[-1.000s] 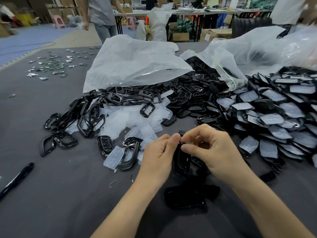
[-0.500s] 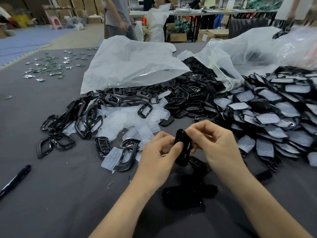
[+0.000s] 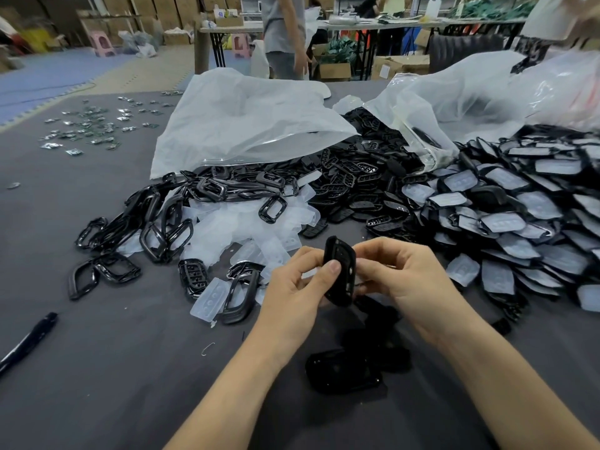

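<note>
The black shell (image 3: 338, 271) stands near upright, long axis vertical, above the surface (image 3: 113, 368). Left hand (image 3: 297, 287) and right hand (image 3: 409, 277) both pinch it, thumb on its face.

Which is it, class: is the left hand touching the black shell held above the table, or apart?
Touching. In the head view the left hand presses its thumb on the face of the black shell, fingers curled behind.

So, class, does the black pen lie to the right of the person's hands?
No, the black pen lies on the table left of the left hand.
</note>
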{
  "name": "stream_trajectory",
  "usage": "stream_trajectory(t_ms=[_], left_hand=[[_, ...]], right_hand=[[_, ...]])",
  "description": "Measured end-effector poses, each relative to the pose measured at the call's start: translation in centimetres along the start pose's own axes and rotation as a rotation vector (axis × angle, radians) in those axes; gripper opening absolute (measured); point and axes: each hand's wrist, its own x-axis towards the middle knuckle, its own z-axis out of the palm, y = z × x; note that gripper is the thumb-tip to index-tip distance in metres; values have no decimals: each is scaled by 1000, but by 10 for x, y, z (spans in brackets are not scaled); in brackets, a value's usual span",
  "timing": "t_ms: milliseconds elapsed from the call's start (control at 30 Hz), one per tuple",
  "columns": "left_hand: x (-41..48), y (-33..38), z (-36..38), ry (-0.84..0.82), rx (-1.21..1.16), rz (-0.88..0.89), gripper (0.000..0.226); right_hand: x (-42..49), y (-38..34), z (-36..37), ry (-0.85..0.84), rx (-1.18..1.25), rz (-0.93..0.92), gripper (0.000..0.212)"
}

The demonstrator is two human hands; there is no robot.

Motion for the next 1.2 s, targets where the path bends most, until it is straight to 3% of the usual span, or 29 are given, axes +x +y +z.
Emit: stream_trajectory(t_ms=[167, 733, 967, 1200], left_hand=[[2, 1, -2, 88, -219, -64, 24], [4, 1, -4, 61, -222, -87, 21], [4, 0, -4, 67, -225, -82, 19], [4, -1, -3, 48, -265, -52, 21]], right_hand=[[5, -2, -9, 209, 116, -62, 16], [4, -6, -14, 164, 157, -129, 15], [6, -5, -12, 142, 28, -133, 47], [1, -1, -4, 162, -305, -178, 33]])
